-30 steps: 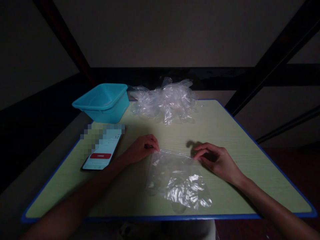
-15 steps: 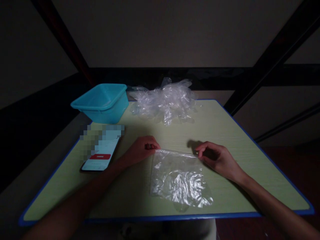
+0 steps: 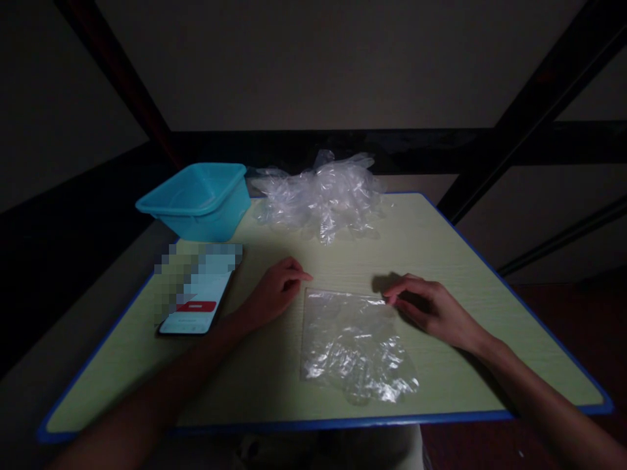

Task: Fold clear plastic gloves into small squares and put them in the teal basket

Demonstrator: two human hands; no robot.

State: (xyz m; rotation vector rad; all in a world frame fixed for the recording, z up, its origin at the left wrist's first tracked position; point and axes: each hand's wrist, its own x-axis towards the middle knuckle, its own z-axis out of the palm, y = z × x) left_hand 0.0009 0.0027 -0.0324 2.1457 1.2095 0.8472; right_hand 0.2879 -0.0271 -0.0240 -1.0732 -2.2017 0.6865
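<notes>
Clear plastic glove (image 3: 355, 346) flat on worktop (image 3: 465, 261); R hand (image 3: 431, 310) pinching cuff corner at 1 o'clock, pinning it; L hand (image 3: 274, 290) loosely curled, empty, at 10 o'clock.

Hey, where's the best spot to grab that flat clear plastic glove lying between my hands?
Probably the straight far edge of the plastic glove, pinched from above at its two corners. It lies flat on the table, and the left hand and right hand are already at those corners.

Both hands, left (image 3: 274, 290) and right (image 3: 431, 310), and both forearms are bare: no sleeves, rings or watch.
</notes>
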